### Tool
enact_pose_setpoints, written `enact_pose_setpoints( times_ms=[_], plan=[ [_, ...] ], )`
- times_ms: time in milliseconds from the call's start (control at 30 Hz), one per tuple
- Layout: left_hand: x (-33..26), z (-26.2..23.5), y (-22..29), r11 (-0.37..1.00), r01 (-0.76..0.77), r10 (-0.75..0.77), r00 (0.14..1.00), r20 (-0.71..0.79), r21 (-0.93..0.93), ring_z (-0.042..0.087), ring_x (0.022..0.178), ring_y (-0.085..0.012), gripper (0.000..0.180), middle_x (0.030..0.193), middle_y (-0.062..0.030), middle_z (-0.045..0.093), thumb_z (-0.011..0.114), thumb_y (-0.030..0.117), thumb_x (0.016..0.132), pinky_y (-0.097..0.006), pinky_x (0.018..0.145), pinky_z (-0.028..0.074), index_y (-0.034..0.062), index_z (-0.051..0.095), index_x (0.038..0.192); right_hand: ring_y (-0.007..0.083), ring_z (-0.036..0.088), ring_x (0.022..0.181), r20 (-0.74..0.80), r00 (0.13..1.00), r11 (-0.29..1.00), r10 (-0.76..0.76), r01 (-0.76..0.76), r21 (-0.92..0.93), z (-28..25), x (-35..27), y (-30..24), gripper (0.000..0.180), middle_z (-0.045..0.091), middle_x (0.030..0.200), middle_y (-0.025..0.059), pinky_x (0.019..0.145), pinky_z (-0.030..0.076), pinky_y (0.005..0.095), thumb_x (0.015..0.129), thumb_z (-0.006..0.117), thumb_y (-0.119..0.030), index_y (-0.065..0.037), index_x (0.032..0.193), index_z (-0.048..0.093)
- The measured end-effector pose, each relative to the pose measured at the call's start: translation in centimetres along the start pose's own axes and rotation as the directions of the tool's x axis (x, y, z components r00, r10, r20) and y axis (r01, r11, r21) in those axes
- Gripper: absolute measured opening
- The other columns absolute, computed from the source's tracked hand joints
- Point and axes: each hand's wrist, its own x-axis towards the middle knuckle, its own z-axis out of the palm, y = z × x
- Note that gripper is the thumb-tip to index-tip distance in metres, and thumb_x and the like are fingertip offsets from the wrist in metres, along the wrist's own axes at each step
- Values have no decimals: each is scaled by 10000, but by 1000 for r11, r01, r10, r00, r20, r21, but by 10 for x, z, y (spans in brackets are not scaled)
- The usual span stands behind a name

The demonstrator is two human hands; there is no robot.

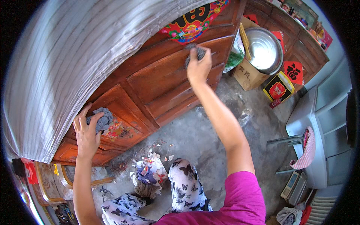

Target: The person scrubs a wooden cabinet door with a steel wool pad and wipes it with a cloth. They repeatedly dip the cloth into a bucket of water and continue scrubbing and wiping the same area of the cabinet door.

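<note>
A crumpled grey rag (102, 120) is gripped by my left hand (87, 135), thumb and fingers around it, against the reddish-brown wooden cabinet (161, 86). Just beside the rag, a torn, partly scraped colourful sticker (119, 129) clings to the lower left door. My right hand (199, 67) presses a dark grey wad (194, 54) on an upper panel; whether it is cloth or a scouring pad I cannot tell. Right above that wad sits a red decorative sticker (191, 28) with a black character. A pale striped cloth (75, 56) drapes over the cabinet's left and top.
Paper scraps and rags (150, 174) lie on the grey floor by my knees. To the right stand a cardboard box (245, 77), a large metal basin (266, 50) and a black-and-yellow box (278, 87). Farther right are a chair with a pink cushion (305, 150) and a white cabinet (318, 112).
</note>
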Motion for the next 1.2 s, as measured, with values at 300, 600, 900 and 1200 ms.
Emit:
enact_pose_setpoints(
  times_ms=[300,600,900,1200],
  plan=[
    [4,3,3,999,20,-19,999,30,-47,425,1379,-420,754,1528,-144,447,779,-118,593,-544,1166,375,198,651,1266,379,723,918,-402,835,904,376,-425,-37,-45,181,58,243,749,1048,222,842,558,483,960,753,-186,12,1081,680],
    [1,6,-3,1000,-2,2,1000,15,-14,437,1359,-396,726,1531,-119,448,807,-105,609,-529,1162,378,202,659,1250,378,602,1082,161,900,863,-405,434,-259,-39,57,24,289,666,1064,127,942,481,471,861,713,-28,-157,1120,706],
    [9,8,7,999,11,-12,1000,-14,-36,438,1360,-395,706,1513,-106,458,817,-93,610,-544,1158,375,205,662,1231,411,679,972,-234,972,918,30,-120,-379,-52,141,56,155,724,1027,200,865,519,499,959,722,-172,-29,1019,717],
    [4,3,1,1000,3,-4,1000,-6,-19,446,1344,-393,707,1513,-103,459,851,-72,601,-533,1144,387,192,664,1229,374,637,1110,277,892,869,-357,426,-252,-43,60,17,232,682,1124,152,968,508,460,886,743,-121,-92,1112,701]
  ],
)
